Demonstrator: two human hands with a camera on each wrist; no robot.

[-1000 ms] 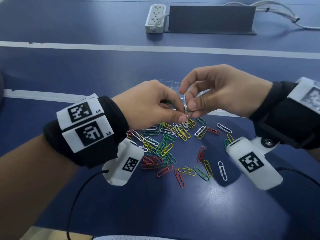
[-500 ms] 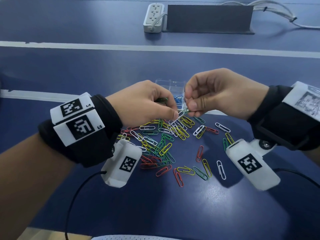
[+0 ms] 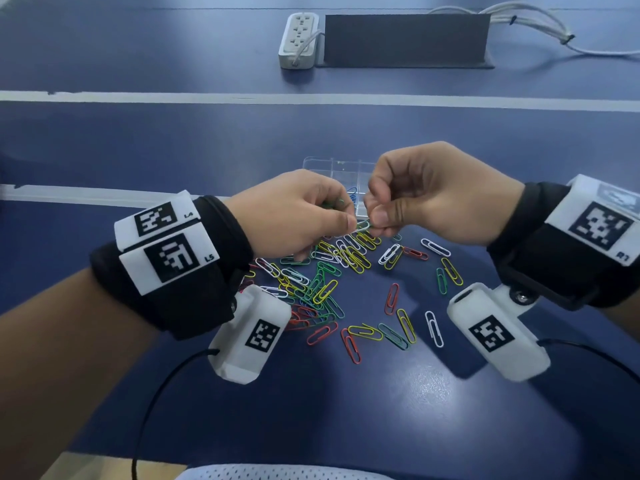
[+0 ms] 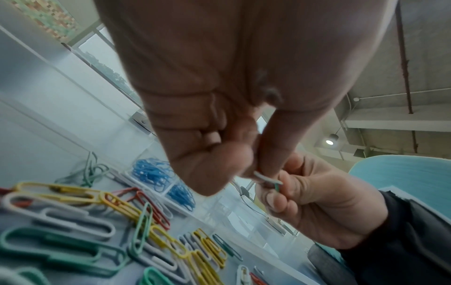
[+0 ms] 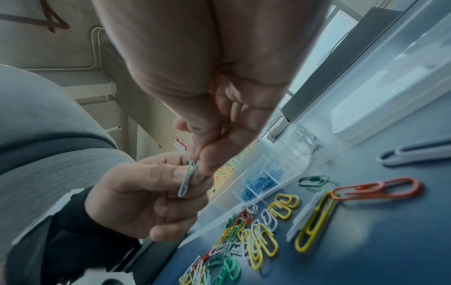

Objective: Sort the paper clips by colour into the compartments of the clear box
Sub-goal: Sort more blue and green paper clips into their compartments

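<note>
Together, the left hand (image 3: 294,216) and right hand (image 3: 440,195) pinch linked white and green clips (image 3: 362,226) above the pile (image 3: 329,271), near the clear box (image 3: 341,169).

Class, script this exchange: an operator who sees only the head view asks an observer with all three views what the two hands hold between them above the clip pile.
Operator: On the head view the fingertips hide it. What is between the hands?
Observer: The left wrist view shows the left hand pinching a white clip, apparently linked to a green clip.
Operator: Who holds the green one?
Observer: The right wrist view shows the right hand pinching its upper end.
</note>
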